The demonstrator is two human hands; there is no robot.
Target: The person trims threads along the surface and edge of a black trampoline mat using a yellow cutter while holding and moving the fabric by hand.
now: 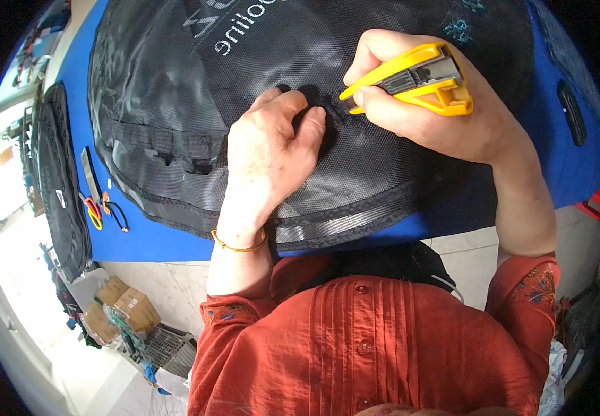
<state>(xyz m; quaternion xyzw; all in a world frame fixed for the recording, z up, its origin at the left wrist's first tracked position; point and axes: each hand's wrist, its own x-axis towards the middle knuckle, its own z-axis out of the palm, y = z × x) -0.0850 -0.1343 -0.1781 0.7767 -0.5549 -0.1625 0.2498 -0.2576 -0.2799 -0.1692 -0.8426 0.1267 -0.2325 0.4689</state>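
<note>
Two bare hands work over the black mesh fabric (383, 170) in the head view: it lies spread across the blue table (130, 239), its curved, bound rim toward the person. The right hand (452, 128) grips a yellow cutter (411, 76) between thumb and fingers, its narrow end down at the mesh. The left hand (269, 142) is palm down with curled fingers, resting on the fabric just beside that spot; whether it pinches a fold cannot be told. As for how far things have got, the fabric is laid out and the cutter is in hand at its surface, but no finished cut can be made out, nor can what is left. The near rim runs close to the table's front edge, by the person's body, so room on that side looks tight. Blue surface shows past the fabric to either side, with scissors (93, 211) and a long black piece (64, 187) on the left and a small black strip (572, 113) on the right. The two hands are near each other, leaving a narrow gap between them.
</note>
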